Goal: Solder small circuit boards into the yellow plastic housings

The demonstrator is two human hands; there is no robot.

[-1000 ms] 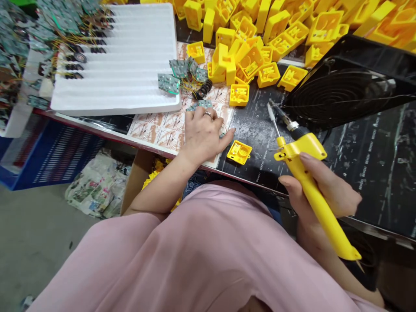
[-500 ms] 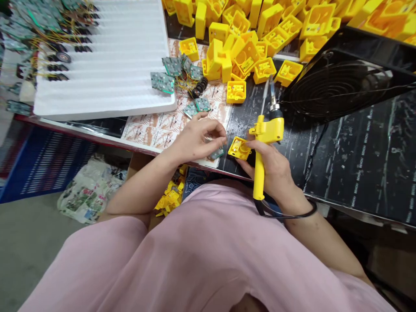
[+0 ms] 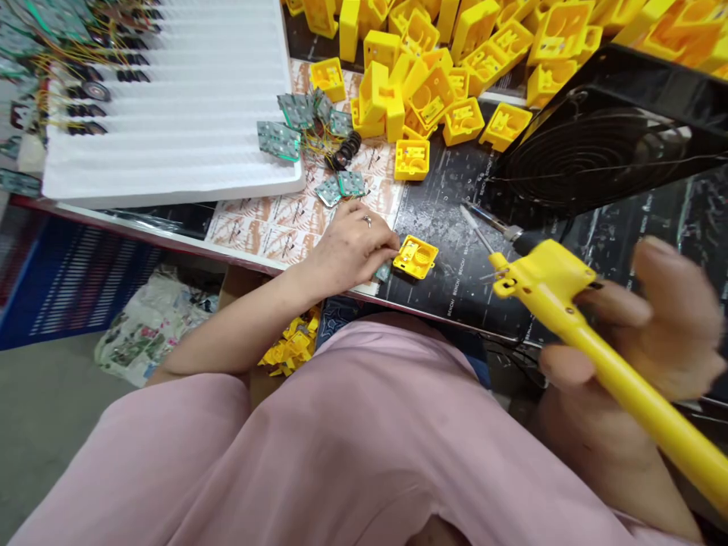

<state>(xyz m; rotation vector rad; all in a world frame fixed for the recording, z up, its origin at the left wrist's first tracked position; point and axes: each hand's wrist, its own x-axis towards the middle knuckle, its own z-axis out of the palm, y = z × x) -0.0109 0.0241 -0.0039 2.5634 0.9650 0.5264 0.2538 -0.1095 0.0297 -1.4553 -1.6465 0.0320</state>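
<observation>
My left hand (image 3: 356, 246), wearing a ring, rests at the front of the bench with its fingers pinched on the left edge of a small open yellow plastic case (image 3: 419, 259). Round and rectangular recesses show inside the case. Partly under that hand lies a small green circuit board (image 3: 383, 271). My right hand (image 3: 642, 326), smeared by motion, grips a yellow soldering gun (image 3: 560, 292) off to the right, above the bench. Its metal tip and a thin feed tube point up and left, clear of the case.
Many yellow cases (image 3: 432, 95) are heaped at the back. Circuit boards with wires and small round speakers (image 3: 343, 152) lie beside a white ribbed foam tray (image 3: 187, 114). A black fan (image 3: 591, 144) stands at the right. Yellow parts (image 3: 293, 345) sit in a box below the bench edge.
My right hand has let go of the yellow case and swung right and closer with the soldering gun. My left hand has moved slightly right, its fingers closing at the case's edge.
</observation>
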